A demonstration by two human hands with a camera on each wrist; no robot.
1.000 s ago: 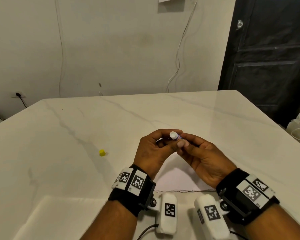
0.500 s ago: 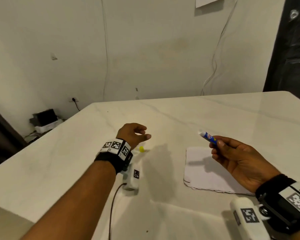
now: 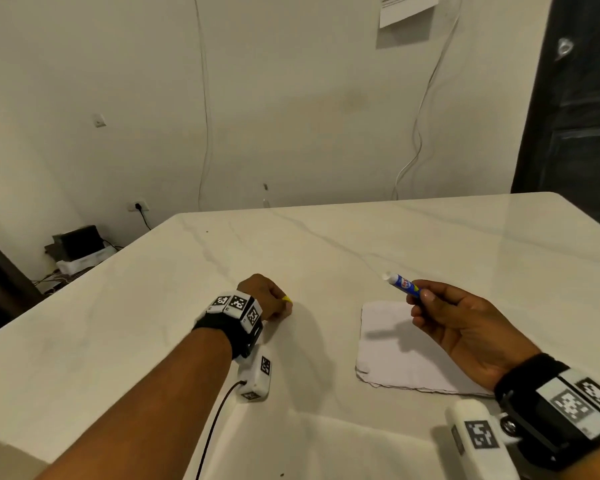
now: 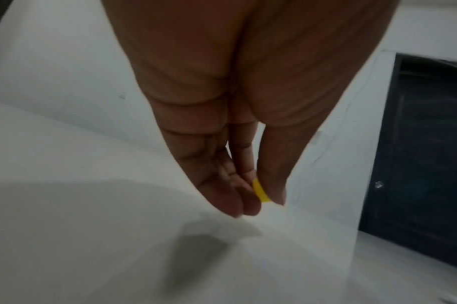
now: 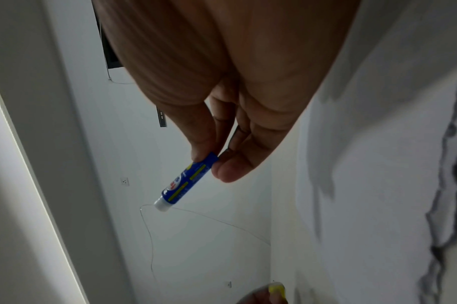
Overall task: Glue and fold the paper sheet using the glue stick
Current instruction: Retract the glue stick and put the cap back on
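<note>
Head view: both hands over the white marble bench (image 3: 326, 244), well apart. Left hand (image 3: 265, 299) low at the bench surface, fingers curled, a sliver of yellow cap (image 3: 287, 299) showing at the fingertips. Right hand (image 3: 461, 327) raised above the paper sheet (image 3: 388, 355), pinching the blue glue stick (image 3: 403, 283) by its rear end; white uncapped tip points up and away to the left. Paper lies flat on the bench, partly under the right hand, ragged near edge.

Left wrist view adds what the head view hides: yellow cap (image 4: 260, 191) clamped between thumb and fingertips (image 4: 248, 203), fingers drawn together, the tips just above or on the bench; contact cannot be told. Blurred.

Right wrist view: glue stick (image 5: 187, 183) held between thumb and forefinger at the blue base only, most of the barrel and white tip free. Left hand's yellow cap (image 5: 276, 290) shows at the bottom edge. Paper not seen here.

Against half a second ago: the cap then lay alone on the bench just beyond the left hand's loosely parted fingers; now those fingers have closed on it. Right hand, glue stick and paper much as before. A second ago both hands were together at the stick.
</note>
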